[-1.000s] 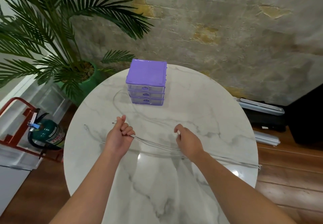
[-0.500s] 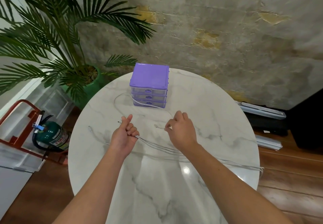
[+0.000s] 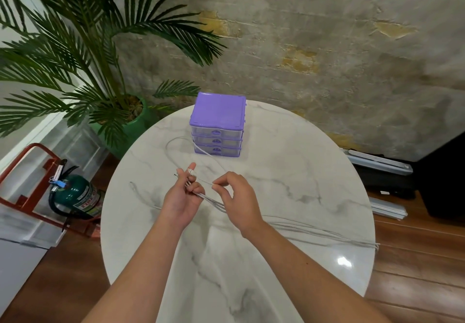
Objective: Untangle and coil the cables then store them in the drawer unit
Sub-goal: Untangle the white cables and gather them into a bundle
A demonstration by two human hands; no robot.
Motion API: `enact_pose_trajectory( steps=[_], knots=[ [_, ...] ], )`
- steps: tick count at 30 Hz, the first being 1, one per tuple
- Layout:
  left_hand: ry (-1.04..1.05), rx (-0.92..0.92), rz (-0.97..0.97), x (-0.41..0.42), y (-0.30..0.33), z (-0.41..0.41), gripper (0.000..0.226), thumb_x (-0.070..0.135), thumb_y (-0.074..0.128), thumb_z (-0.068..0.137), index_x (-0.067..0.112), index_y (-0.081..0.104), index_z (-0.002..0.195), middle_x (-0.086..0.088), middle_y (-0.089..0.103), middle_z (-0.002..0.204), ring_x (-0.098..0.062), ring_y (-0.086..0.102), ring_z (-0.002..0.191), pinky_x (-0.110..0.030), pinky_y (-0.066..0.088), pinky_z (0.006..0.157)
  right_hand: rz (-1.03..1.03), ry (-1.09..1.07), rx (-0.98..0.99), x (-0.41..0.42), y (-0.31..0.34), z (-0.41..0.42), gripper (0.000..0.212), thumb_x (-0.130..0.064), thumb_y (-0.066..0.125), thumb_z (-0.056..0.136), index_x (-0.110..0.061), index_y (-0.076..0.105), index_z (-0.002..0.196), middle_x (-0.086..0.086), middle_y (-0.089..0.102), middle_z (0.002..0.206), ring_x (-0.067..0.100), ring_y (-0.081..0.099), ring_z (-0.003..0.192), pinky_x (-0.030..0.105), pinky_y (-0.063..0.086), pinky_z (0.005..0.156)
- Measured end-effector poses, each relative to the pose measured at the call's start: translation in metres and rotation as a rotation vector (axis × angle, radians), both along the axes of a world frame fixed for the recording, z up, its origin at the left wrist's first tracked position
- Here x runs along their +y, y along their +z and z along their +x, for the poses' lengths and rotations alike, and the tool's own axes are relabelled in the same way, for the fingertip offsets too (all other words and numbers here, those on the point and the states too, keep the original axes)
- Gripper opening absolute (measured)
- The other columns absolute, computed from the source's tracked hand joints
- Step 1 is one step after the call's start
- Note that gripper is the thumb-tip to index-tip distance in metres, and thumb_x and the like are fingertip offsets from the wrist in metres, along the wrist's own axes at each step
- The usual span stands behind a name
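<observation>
Since a second ago, the right hand (image 3: 237,200) has been brought in from the stretched span toward the left hand (image 3: 182,200), and one thin strand is now pinched between its thumb and forefinger, just beside the left fingers (image 3: 192,171). The left hand has been turned palm-up and partly opened; several folded lengths of the cables (image 3: 314,229) are gripped across its curled lower fingers, with the upper fingers extended. This is judged to be another loop being laid into a coil, with most of the length not yet gathered.

The remaining white strands are trailed over the bench (image 3: 276,285) to its right edge, and a loop is draped against the front of the purple drawer unit (image 3: 217,126), which stands closed at the far side. That loop could snag on the unit when pulled. A potted palm (image 3: 100,71) and a fire extinguisher (image 3: 78,195) stand off to the left, clear of the work.
</observation>
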State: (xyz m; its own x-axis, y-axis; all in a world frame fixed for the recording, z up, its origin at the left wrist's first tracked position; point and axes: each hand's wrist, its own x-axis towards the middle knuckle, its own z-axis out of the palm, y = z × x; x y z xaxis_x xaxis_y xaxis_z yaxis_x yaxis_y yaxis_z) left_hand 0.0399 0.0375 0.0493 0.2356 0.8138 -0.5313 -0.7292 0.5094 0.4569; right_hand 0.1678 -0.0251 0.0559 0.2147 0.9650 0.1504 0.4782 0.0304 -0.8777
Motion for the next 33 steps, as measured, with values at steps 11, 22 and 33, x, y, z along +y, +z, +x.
enact_pose_trajectory(
  steps=[11,22,33],
  knots=[
    [-0.06,0.114,0.009,0.002,0.01,0.005,0.034,0.04,0.042,0.101,0.011,0.059,0.107,0.005,0.037,0.063,-0.003,0.039,0.046,-0.015,0.042,0.047,-0.201,0.056,-0.062,0.006,0.01,0.011,0.01,-0.038,0.066,0.088,-0.033,0.073,0.093,-0.011,0.059,0.081,0.005,0.056,0.076,0.027,0.048,0.076],
    [-0.01,0.001,0.1,0.004,0.022,0.021,0.03,0.046,0.039,0.1,0.02,0.047,0.087,0.006,0.036,0.053,-0.008,0.046,0.049,-0.042,0.051,0.091,-0.548,0.2,-0.09,0.007,0.022,0.042,0.05,-0.067,0.042,0.089,-0.022,0.05,0.07,-0.004,0.053,0.07,0.015,0.048,0.064,0.035,0.043,0.065],
    [0.129,0.002,0.031,0.018,0.009,0.015,0.019,0.032,0.047,0.101,0.019,0.055,0.091,0.008,0.021,0.048,-0.006,0.022,0.039,-0.015,0.026,0.041,-0.779,0.169,-0.64,-0.002,0.017,0.102,0.069,-0.084,0.031,0.08,-0.018,0.046,0.064,-0.002,0.054,0.071,0.02,0.053,0.075,0.031,0.036,0.062]
  ],
)
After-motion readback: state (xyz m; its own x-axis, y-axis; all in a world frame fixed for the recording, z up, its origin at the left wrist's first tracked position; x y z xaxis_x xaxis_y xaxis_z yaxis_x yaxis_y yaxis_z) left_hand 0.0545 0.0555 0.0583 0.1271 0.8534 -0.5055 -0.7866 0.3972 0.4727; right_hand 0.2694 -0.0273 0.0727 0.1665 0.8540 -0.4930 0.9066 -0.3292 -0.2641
